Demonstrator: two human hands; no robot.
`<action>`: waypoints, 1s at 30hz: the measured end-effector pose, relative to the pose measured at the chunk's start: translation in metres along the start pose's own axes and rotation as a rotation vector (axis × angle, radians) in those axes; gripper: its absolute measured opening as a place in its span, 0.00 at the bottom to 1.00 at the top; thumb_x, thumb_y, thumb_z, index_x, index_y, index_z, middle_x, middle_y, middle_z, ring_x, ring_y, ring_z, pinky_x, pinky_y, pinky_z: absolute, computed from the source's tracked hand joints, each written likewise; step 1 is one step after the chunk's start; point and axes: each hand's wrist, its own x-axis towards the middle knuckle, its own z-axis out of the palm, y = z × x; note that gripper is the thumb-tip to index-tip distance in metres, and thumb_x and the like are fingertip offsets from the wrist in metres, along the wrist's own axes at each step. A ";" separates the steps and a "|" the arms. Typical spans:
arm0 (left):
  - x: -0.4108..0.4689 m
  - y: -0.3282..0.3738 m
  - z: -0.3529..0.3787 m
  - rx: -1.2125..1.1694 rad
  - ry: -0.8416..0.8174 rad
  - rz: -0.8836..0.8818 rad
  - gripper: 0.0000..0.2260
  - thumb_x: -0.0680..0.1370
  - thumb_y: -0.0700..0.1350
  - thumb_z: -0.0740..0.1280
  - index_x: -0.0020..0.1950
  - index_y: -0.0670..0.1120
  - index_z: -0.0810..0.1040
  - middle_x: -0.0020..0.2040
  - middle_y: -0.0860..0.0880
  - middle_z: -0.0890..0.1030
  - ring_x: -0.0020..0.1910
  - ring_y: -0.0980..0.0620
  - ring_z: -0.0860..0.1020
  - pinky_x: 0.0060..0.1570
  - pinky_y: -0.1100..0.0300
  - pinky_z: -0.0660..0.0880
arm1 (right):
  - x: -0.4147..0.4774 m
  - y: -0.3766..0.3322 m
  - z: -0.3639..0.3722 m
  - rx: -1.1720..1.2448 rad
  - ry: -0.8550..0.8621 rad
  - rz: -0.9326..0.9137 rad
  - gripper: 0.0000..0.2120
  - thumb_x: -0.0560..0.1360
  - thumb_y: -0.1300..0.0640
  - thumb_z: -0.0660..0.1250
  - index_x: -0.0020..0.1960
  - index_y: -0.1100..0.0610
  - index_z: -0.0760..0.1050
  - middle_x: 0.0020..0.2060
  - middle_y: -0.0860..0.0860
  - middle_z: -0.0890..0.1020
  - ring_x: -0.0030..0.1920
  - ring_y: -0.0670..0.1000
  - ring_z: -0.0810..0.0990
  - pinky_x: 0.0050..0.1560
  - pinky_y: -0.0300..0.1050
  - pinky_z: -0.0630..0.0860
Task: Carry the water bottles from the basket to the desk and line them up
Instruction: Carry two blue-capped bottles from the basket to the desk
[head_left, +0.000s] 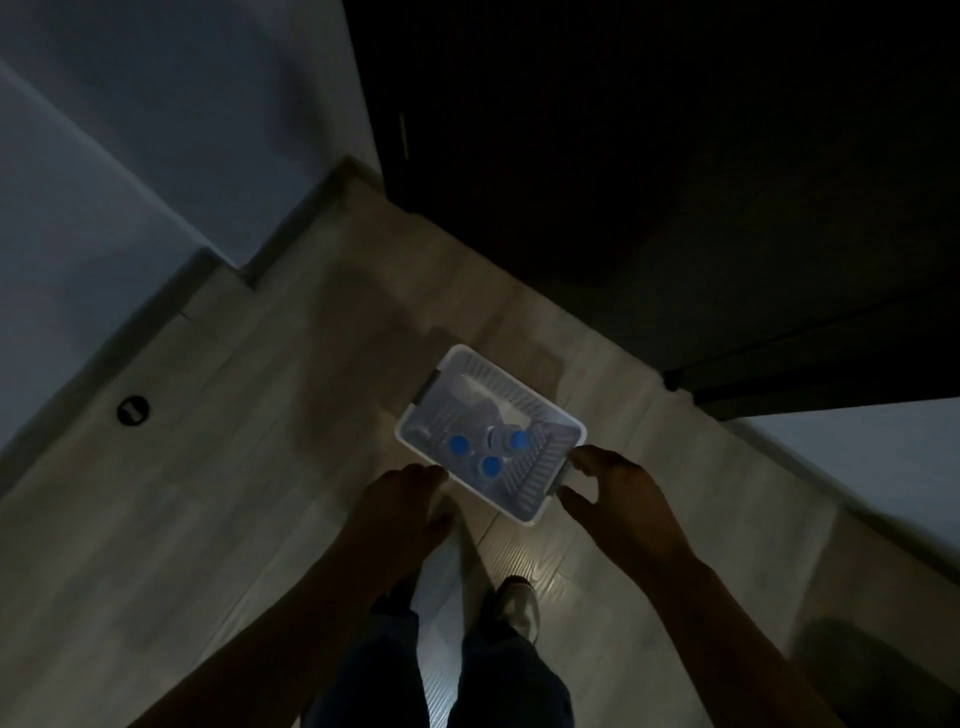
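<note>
**A:** Where are the water bottles (490, 466) now?

**B:** All in the white slatted basket (519, 387), upright and bunched at its nearer end. Three blue caps (459, 445) show plainly. There may be a fourth bottle between them, but the light is too dim to be sure.

**A:** How would you expect them to handle?

**B:** If they are full, each has some weight for its size. Thin clear plastic gives under a squeeze and the sides are smooth, so they could slip. I'd take one round the body just under the shoulder, not by the cap. They stand touching, so the outermost one should come out first.

**A:** And the hands?

**B:** Both are open with fingers spread and hold nothing. The left hand (410, 499) hovers just beside the basket's near long side. The right hand (618, 493) is at the basket's end, thumb and fingers apart as if to take hold. I cannot tell whether it touches the rim.

**A:** Could the whole basket be lifted instead?

**B:** I judge the plastic stiff enough, held at both ends.

**A:** What is around it?

**B:** The basket sits on a pale wood-patterned floor (260, 467). The person's shoe (519, 605) is just behind it, and dark furniture (675, 208) rises beyond. No tabletop can be made out.
</note>
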 end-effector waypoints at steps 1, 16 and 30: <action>0.012 -0.007 0.013 -0.019 0.010 0.009 0.24 0.78 0.55 0.63 0.72 0.48 0.66 0.67 0.49 0.74 0.64 0.53 0.72 0.62 0.63 0.67 | 0.011 0.008 0.011 0.001 -0.007 0.006 0.22 0.74 0.51 0.69 0.66 0.53 0.71 0.59 0.50 0.78 0.57 0.47 0.77 0.56 0.40 0.74; 0.183 -0.102 0.155 -0.061 0.154 0.320 0.26 0.67 0.52 0.77 0.62 0.43 0.77 0.59 0.44 0.80 0.60 0.47 0.76 0.61 0.61 0.69 | 0.166 0.114 0.175 0.220 0.141 -0.079 0.27 0.73 0.51 0.71 0.70 0.52 0.69 0.66 0.48 0.74 0.63 0.48 0.75 0.57 0.54 0.79; 0.209 -0.113 0.188 -0.134 0.170 0.624 0.23 0.67 0.53 0.77 0.58 0.45 0.79 0.53 0.51 0.81 0.52 0.60 0.75 0.49 0.72 0.71 | 0.203 0.155 0.219 0.375 0.301 -0.417 0.18 0.72 0.55 0.72 0.60 0.47 0.75 0.55 0.38 0.79 0.56 0.35 0.76 0.58 0.26 0.69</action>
